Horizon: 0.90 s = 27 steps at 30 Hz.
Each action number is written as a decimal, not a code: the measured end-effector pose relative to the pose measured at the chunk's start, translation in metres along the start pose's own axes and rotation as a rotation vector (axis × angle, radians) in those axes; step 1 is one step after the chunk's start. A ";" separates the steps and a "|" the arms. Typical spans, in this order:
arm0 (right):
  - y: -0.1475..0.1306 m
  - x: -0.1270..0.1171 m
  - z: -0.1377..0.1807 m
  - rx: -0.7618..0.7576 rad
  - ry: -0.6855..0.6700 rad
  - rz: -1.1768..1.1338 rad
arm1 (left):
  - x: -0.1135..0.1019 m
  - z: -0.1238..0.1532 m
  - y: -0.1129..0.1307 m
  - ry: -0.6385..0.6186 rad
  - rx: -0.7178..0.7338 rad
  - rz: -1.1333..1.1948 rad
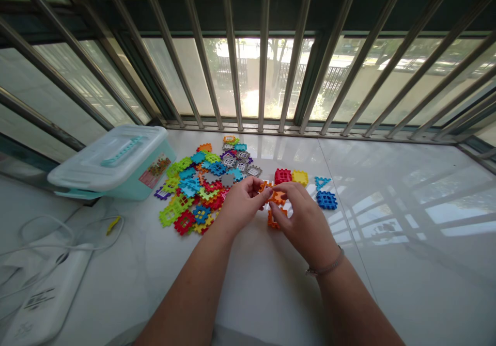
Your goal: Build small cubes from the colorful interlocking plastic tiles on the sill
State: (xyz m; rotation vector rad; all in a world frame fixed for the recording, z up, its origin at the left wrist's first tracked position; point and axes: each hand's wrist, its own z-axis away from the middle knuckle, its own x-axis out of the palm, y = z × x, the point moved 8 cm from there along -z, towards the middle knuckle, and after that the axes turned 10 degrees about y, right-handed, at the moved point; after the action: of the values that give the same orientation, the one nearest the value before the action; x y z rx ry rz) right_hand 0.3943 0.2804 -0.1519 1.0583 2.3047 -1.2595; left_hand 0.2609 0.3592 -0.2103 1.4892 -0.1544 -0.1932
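Note:
My left hand [242, 201] and my right hand [304, 222] meet over a white sill, both pinched on a small assembly of orange waffle blocks [276, 199]. Part of that orange piece [272, 223] shows below my right fingers. Left of my hands lies a heap of coloured interlocking blocks [201, 186]. Just beyond my fingers sit a red block [282, 176], a yellow block [300, 177], a blue triangle [321, 182] and a blue square block [326, 200].
A pale teal storage box with a white lid [112, 162] stands at the left. A white power strip [46, 297] with cables lies at the lower left. Metal window bars [263, 62] rise behind the white marble sill [406, 222].

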 end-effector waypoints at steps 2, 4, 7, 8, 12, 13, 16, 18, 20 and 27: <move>0.001 -0.002 0.000 0.004 0.015 0.003 | 0.003 0.001 0.001 -0.031 -0.007 0.058; 0.001 -0.004 0.000 -0.007 0.029 -0.010 | 0.005 0.002 0.002 -0.042 -0.009 0.101; -0.002 -0.005 0.000 -0.037 0.040 -0.032 | 0.004 0.003 0.004 -0.027 -0.015 0.118; -0.002 -0.005 0.000 -0.042 0.044 -0.033 | 0.005 0.004 0.004 -0.026 -0.030 0.123; -0.003 -0.007 0.000 -0.039 0.068 -0.027 | 0.010 0.009 0.005 -0.062 -0.097 0.158; -0.004 -0.007 -0.001 -0.041 0.069 -0.028 | 0.010 0.010 0.005 -0.068 -0.103 0.152; -0.005 -0.005 0.000 -0.052 0.057 -0.028 | 0.010 0.010 0.003 -0.061 -0.109 0.119; -0.005 -0.005 0.000 -0.056 0.055 -0.027 | 0.009 0.009 0.002 -0.053 -0.117 0.118; -0.006 -0.006 -0.001 -0.059 0.066 -0.024 | 0.009 0.009 0.003 -0.048 -0.122 0.136; -0.005 -0.014 -0.001 -0.063 0.125 -0.016 | 0.012 0.011 0.009 -0.042 -0.161 0.291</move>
State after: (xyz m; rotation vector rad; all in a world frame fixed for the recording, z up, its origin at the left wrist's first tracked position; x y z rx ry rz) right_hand 0.4006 0.2734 -0.1400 1.1292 2.4323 -1.1490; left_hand 0.2704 0.3467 -0.2009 1.2864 -0.3781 -0.0015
